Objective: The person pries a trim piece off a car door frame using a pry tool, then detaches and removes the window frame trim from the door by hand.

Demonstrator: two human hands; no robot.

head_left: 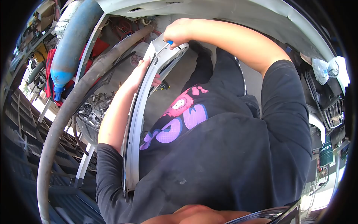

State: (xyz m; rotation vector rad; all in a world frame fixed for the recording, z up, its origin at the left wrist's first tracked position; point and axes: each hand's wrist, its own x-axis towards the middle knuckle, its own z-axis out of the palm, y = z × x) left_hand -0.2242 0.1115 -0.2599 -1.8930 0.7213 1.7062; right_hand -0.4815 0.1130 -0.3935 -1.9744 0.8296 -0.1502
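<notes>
- The right hand [178,34] is closed around a slim, blue-handled metal tool [170,43]; its shaft could skid off smooth metal and jab the nearby left thumb.
- The left hand [141,76] grips the edge of a long, curved, silver-white metal frame [138,119] lying between left arm and torso; a loosened grip might let it twist.
- Hard prying could scratch its finish.

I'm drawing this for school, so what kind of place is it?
Probably a repair workshop: there's a big blue tank, a heap of metal parts and a blue-handled tool in the right hand.
</notes>
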